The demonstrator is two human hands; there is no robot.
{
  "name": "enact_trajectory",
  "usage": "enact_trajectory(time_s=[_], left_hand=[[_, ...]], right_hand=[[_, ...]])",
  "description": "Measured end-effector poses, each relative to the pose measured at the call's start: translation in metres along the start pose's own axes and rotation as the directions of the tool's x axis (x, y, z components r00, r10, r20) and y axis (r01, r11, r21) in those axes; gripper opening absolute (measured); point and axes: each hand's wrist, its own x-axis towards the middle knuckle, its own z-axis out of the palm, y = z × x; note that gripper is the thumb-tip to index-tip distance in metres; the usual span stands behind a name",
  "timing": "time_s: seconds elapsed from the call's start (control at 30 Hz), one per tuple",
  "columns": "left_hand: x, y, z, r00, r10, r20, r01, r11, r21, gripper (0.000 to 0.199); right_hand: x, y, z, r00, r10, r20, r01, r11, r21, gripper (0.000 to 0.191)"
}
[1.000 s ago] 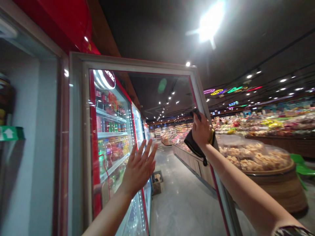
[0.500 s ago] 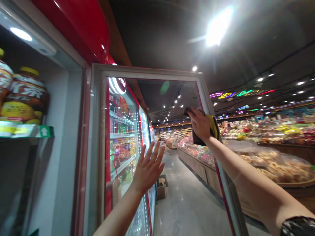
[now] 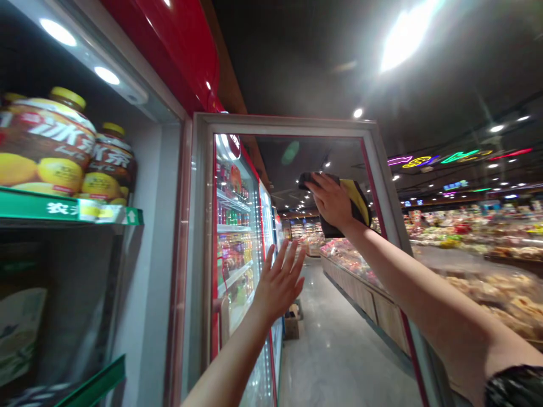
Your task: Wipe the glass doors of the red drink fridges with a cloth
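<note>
The right hand (image 3: 333,200) lies over a soft black-and-yellow cloth (image 3: 358,198), its fingers together and lightly curved, with hold of the folded fabric against the upper right part of a glass door (image 3: 339,152). A dark bunched edge pokes out past the fingertips, while the yellow face and a rounded black flap hang loose by the wrist. A dark patterned sleeve (image 3: 515,387) covers that upper arm.

The left hand (image 3: 280,282) is bare and wide open, fingers fanned and the back of the hand in view, lower on the pane; whether the palm touches the glass cannot be told.

The clear, flat pane sits in a smooth grey frame (image 3: 292,121) with a thin red inner line. The door stands open beside a cooler with a glossy, rounded red top (image 3: 169,45). Inside, plump iced tea bottles (image 3: 46,144) with ridged yellow caps stand behind a green shelf strip (image 3: 25,203).

Through the glass show a red-edged drinks cooler (image 3: 233,249), a cardboard box (image 3: 292,328), a wood-panelled counter (image 3: 360,294) and a polished grey floor (image 3: 331,345).
</note>
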Motion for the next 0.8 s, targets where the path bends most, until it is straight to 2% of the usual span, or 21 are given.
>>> enact_trajectory(time_s=[0.03,0.07,0.1,0.13,0.17,0.2,0.27,0.3,0.33,0.4,0.47,0.53,0.6,0.67,0.7,0.73,0.77,0.8], left_hand=[[0.000,0.000,0.001,1.000,0.000,0.006,0.000,1.000,0.001,0.075],[-0.001,0.000,0.001,1.000,0.000,0.012,0.000,1.000,0.002,0.076],[-0.002,0.000,0.002,1.000,0.002,0.017,-0.002,1.000,0.002,0.077],[-0.003,0.000,0.002,1.000,0.004,0.021,-0.004,1.000,0.001,0.077],[-0.004,0.001,0.003,1.000,0.004,0.025,-0.004,1.000,0.000,0.077],[-0.004,0.001,0.003,1.000,0.002,0.027,-0.002,1.000,0.000,0.077],[-0.006,0.002,0.004,0.999,-0.003,0.032,0.003,1.000,0.004,0.074],[-0.006,0.002,0.004,0.999,-0.006,0.034,0.005,1.000,0.007,0.073],[-0.007,0.003,0.005,0.999,-0.007,0.035,0.007,1.000,0.010,0.071],[-0.007,0.004,0.005,0.999,-0.010,0.035,0.009,1.000,0.013,0.069],[-0.008,0.006,0.005,0.999,-0.015,0.041,0.014,1.000,0.011,0.069],[-0.008,0.007,0.005,0.998,-0.020,0.056,0.020,1.000,0.006,0.069],[-0.009,0.008,0.004,0.998,-0.021,0.064,0.021,1.000,0.004,0.069],[-0.009,0.009,0.004,0.998,-0.026,0.063,0.026,1.000,0.008,0.066],[-0.009,0.009,0.003,0.998,-0.030,0.060,0.029,1.000,0.009,0.065],[-0.009,0.010,0.004,0.998,-0.031,0.055,0.030,1.000,0.006,0.064],[-0.009,0.010,0.004,0.998,-0.031,0.051,0.031,1.000,0.001,0.063],[-0.010,0.010,0.005,0.999,-0.029,0.045,0.029,1.000,-0.006,0.061]], right_hand=[[0.008,-0.007,0.002,0.993,0.115,-0.041,-0.116,0.993,-0.010,0.048],[0.015,-0.017,0.004,0.981,0.181,-0.064,-0.182,0.983,-0.017,0.049],[0.019,-0.028,0.005,0.981,0.185,-0.061,-0.186,0.982,-0.022,0.049],[0.020,-0.037,0.004,0.992,0.122,-0.031,-0.122,0.992,-0.022,0.048],[0.019,-0.045,0.003,1.000,-0.003,0.018,0.003,1.000,-0.010,0.048],[0.017,-0.048,0.001,0.984,-0.161,0.071,0.160,0.987,0.015,0.047],[0.011,-0.045,-0.001,0.898,-0.418,0.136,0.411,0.908,0.079,0.045],[0.011,-0.041,0.000,0.875,-0.465,0.137,0.455,0.885,0.098,0.045],[0.012,-0.036,0.001,0.883,-0.454,0.120,0.444,0.890,0.103,0.044],[0.020,-0.036,0.008,0.951,-0.304,0.053,0.298,0.950,0.093,0.042],[0.031,-0.050,0.015,0.993,-0.116,-0.013,0.116,0.989,0.086,0.044],[0.039,-0.075,0.020,0.998,-0.054,-0.036,0.057,0.994,0.093,0.046],[0.043,-0.098,0.022,0.979,-0.205,-0.007,0.204,0.971,0.121,0.046],[0.048,-0.111,0.022,0.897,-0.440,0.028,0.430,0.887,0.169,0.044],[0.052,-0.115,0.022,0.855,-0.518,0.034,0.503,0.843,0.189,0.043],[0.057,-0.118,0.022,0.837,-0.547,0.032,0.530,0.823,0.202,0.042],[0.063,-0.121,0.022,0.848,-0.529,0.023,0.514,0.832,0.208,0.041],[0.069,-0.125,0.023,0.881,-0.472,0.011,0.460,0.863,0.210,0.041]])
